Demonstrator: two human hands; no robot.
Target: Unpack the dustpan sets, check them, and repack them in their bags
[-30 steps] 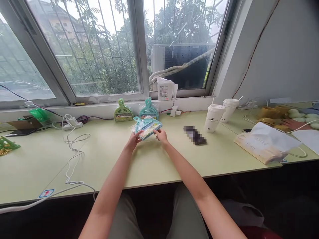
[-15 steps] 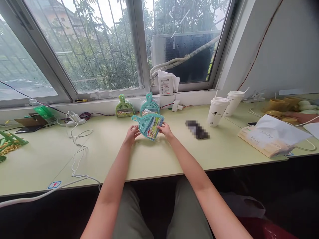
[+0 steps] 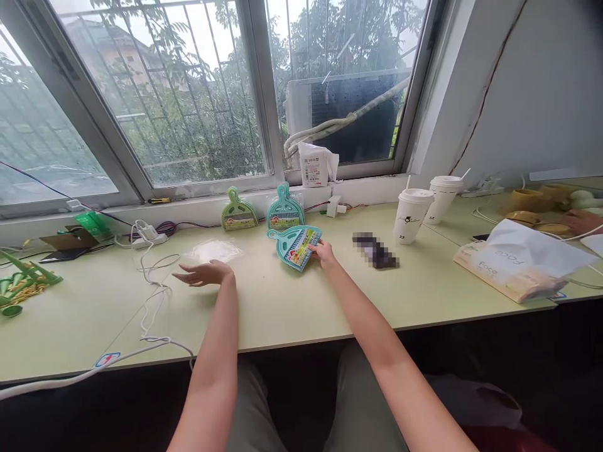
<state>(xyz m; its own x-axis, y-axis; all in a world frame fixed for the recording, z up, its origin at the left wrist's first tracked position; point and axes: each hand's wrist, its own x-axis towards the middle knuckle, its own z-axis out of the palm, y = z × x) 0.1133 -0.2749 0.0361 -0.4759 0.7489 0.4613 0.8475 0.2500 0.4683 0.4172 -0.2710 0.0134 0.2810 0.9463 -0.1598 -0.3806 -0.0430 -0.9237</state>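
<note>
The right hand [image 3: 323, 252] pinches a turquoise plastic dustpan-and-brush set [image 3: 293, 245]; the left hand [image 3: 207, 274], spread, is near crumpled clear plastic film [image 3: 215, 250] on the pale-green counter [image 3: 277, 314].

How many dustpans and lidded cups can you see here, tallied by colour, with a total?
Green dustpans: 1
Teal dustpans: 2
White lidded cups: 2
Total visible: 5
</note>
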